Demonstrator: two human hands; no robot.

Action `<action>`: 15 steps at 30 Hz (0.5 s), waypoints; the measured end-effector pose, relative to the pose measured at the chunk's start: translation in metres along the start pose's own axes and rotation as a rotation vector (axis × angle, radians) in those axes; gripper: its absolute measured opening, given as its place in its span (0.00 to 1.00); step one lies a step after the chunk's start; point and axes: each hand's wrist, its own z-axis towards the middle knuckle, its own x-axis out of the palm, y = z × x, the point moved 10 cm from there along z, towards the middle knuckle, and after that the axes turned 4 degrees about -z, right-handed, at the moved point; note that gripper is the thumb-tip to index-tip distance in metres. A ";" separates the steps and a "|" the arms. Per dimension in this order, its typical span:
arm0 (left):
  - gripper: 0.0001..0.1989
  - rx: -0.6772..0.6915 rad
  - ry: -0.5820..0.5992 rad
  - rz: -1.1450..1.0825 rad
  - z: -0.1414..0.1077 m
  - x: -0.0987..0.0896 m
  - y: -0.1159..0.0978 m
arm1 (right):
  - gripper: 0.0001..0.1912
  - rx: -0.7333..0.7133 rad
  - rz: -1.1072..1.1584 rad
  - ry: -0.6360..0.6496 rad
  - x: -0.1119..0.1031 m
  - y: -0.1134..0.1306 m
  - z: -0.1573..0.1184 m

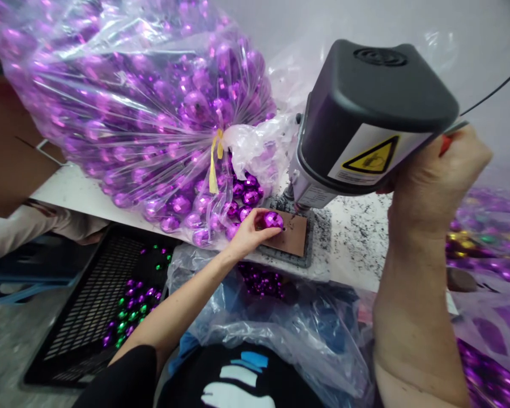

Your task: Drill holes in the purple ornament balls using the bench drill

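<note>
Between its thumb and fingers my left hand (255, 229) pinches a shiny purple faceted ball (272, 221) over a brown board (292, 233) on the base of a drill press. The black motor housing (378, 102), with a yellow warning label (372, 156), stands above and to the right. My right hand (446, 170) is closed at the right side of the machine, fingers wrapped round its lever, which is mostly hidden behind the hand and housing. Loose purple balls (250, 197) lie just beyond my left hand.
A large clear bag of purple balls (153, 113), tied with yellow, fills the back left. Below left is a black crate (93, 294) with green and purple balls. An open plastic bag (289, 323) hangs at the table edge. Another person's sleeve (8, 238) is at far left.
</note>
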 end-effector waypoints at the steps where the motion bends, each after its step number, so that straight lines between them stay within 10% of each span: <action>1: 0.27 0.061 -0.016 0.069 0.003 0.001 -0.002 | 0.29 -0.001 -0.003 0.001 0.000 0.000 0.000; 15: 0.29 0.444 0.088 0.725 0.003 0.042 -0.019 | 0.29 -0.048 -0.064 -0.020 -0.004 -0.005 0.001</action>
